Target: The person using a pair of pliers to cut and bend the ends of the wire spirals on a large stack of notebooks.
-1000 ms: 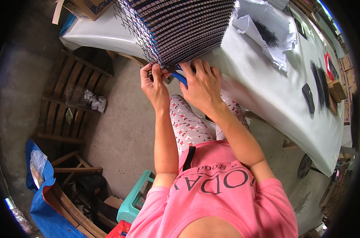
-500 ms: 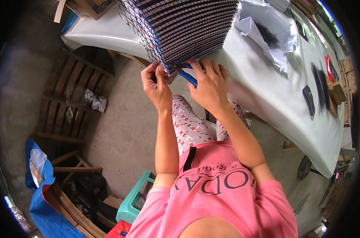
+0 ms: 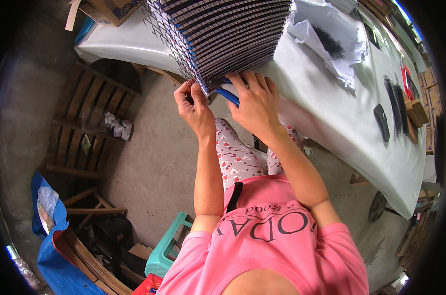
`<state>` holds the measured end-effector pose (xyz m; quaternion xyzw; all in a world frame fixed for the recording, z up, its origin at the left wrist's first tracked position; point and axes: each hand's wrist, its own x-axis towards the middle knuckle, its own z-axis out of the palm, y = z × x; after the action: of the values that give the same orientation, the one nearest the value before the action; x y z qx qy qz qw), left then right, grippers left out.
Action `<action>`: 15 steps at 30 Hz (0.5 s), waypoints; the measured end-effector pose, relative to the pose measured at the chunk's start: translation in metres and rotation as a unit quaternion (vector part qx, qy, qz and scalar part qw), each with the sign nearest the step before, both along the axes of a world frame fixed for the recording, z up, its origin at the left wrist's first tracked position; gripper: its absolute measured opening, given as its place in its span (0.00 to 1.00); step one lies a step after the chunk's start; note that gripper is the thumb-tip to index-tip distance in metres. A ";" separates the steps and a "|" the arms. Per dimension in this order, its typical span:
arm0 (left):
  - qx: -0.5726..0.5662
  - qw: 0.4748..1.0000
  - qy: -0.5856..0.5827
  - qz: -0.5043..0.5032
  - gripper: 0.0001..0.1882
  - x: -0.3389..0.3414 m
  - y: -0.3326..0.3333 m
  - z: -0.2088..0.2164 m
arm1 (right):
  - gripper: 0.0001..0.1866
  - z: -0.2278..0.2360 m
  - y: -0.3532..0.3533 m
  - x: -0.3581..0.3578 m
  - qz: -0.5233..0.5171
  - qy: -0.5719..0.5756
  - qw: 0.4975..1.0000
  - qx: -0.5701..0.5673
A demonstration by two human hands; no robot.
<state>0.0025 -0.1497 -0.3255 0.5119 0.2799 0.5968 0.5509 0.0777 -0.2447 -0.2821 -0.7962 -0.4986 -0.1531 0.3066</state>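
Note:
A tall stack of spiral-bound books with dark coils stands at the near edge of the white-covered table. Loose, hooked coil ends stick out along its left side. At the stack's near lower corner, my left hand is closed in a pinch at a coil end; the fingertips partly hide what is between them. My right hand is wrapped round blue-handled pliers. Their jaws point left at that same corner, close to my left fingertips. Whether the jaws grip the wire is too small to tell.
Crumpled white wrapping with dark coils lies right of the stack on the white table cover. Farther right are a black object and more dark coils. A cardboard box sits far left; a green stool stands below.
The pliers and my right hand have shifted slightly left, bringing the jaws nearer my left fingertips. My left hand stays pinched at the corner.

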 end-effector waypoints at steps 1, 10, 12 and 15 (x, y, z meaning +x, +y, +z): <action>0.001 1.000 -0.001 0.001 0.11 0.000 0.000 -0.001 | 0.20 0.000 0.002 -0.001 0.002 -0.002 1.000 0.002; 0.111 0.982 0.092 0.126 0.09 0.005 0.003 -0.018 | 0.16 -0.013 0.009 0.005 0.031 0.034 0.999 -0.025; 0.131 0.973 0.093 0.166 0.09 0.008 -0.001 -0.016 | 0.13 -0.013 0.010 0.002 0.026 0.026 0.999 -0.016; 0.048 0.989 0.000 0.139 0.09 0.009 -0.014 0.002 | 0.13 -0.011 0.009 0.003 0.031 0.030 0.999 -0.002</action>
<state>0.0117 -0.1635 -0.3230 0.4939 0.3189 0.6804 0.4375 0.0805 -0.2358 -0.2933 -0.7854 -0.5135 -0.1186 0.3247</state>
